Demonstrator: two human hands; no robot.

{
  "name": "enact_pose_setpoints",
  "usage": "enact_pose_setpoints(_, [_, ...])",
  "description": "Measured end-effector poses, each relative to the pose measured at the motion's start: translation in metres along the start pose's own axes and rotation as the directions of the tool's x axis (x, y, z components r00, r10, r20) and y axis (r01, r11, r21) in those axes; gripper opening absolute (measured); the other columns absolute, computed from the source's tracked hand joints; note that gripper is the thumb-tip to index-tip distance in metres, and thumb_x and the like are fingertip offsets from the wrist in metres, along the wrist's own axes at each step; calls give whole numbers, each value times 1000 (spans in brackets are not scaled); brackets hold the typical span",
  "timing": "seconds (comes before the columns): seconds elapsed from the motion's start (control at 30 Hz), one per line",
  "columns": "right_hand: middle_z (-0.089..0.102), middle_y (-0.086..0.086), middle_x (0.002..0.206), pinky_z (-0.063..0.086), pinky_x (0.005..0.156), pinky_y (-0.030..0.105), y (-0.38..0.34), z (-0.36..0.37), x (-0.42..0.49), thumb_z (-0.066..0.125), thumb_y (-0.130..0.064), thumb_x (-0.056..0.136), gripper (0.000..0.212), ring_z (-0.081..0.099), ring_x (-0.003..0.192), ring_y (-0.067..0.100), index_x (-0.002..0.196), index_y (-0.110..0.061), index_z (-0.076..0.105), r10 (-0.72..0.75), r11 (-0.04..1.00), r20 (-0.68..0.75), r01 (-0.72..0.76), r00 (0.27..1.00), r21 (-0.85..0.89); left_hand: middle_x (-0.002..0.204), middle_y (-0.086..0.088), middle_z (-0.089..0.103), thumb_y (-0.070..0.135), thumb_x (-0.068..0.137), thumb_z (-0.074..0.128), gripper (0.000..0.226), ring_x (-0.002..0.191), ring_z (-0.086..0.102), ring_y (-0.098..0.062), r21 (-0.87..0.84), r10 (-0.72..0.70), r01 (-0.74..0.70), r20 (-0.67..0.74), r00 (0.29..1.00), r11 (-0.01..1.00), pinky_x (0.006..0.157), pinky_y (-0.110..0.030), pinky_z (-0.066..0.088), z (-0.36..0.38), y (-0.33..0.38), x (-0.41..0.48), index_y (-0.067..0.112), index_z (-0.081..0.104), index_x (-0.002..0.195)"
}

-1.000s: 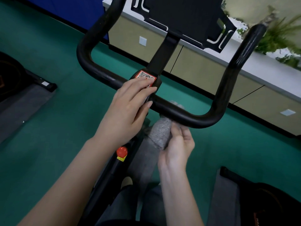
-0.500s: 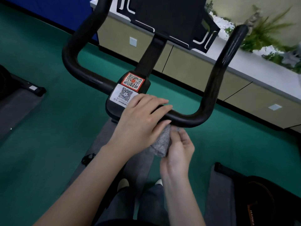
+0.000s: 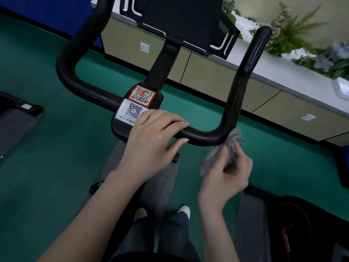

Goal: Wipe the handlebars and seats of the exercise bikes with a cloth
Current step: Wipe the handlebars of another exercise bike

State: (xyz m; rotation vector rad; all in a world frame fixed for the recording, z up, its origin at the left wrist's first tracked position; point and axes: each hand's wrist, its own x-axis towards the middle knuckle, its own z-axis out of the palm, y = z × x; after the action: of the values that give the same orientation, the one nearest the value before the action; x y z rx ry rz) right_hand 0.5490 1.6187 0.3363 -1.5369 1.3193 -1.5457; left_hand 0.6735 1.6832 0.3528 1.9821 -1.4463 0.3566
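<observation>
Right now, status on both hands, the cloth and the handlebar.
Left hand resting on the handlebar beside the QR stickers. Right hand pinching the grey cloth against the bar's right bend. Nothing blocking the right upright.

red qr sticker (image 3: 142, 95) above white qr-and-barcode sticker (image 3: 132, 112) on the handlebar block (image 3: 120, 130); small print illegible.
</observation>
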Motion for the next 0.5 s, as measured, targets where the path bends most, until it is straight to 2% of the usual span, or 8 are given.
enact_pose_setpoints(0.1, [57,8,98,49,84,25,6,-6,5,60,3,89,18,59,91,25,105,5,67,-308,945,83,315,948,-93,103,4,67,36,87,66,28,98,60,-19,16,4,-4,-7,1000,1000,93,-31,37,1,1,0,15,70,105])
enact_pose_setpoints(0.17, [62,12,96,47,88,29,7,-8,10,60,4,89,16,58,93,27,102,7,68,-481,862,157,498,863,-98,103,3,67,36,87,66,28,97,60,-20,30,7,-7,-14,1000,1000,92,-32,38,2,1,0,15,70,104])
enact_pose_setpoints(0.23, [67,12,95,45,90,30,5,-6,13,60,6,89,16,57,97,26,99,4,71,-580,778,285,622,763,-82,102,3,67,35,86,66,27,96,61,-21,32,7,-7,-19,1000,999,91,-33,39,2,2,0,15,70,104])
enact_pose_setpoints(0.3, [71,5,97,43,85,33,3,-4,16,62,6,86,20,55,102,21,99,-3,73,-592,726,397,678,701,-116,103,3,67,36,86,67,27,97,61,-20,29,3,-2,-12,1000,1000,91,-33,38,2,2,1,15,70,104])
enact_pose_setpoints(0.33, [71,3,97,42,83,35,3,-4,20,63,4,85,21,54,104,20,99,-6,74,-583,719,417,682,697,-135,103,3,67,36,86,67,28,97,60,-20,30,-1,1,-6,1000,1000,92,-32,37,1,2,1,15,70,104])
enact_pose_setpoints(0.43, [70,1,98,43,83,35,4,-8,38,60,-2,89,17,52,99,20,100,-5,72,-534,778,390,616,750,-120,104,3,67,36,86,66,29,98,60,-20,26,-12,11,18,1000,1000,94,-31,35,0,3,1,15,70,105])
enact_pose_setpoints(0.5, [66,-1,98,43,87,27,3,-10,45,60,-1,89,16,52,93,23,101,-2,71,-497,823,381,563,780,-79,104,3,67,38,87,65,30,99,60,-20,20,-19,19,25,1000,1000,95,-31,35,-1,4,1,14,70,105])
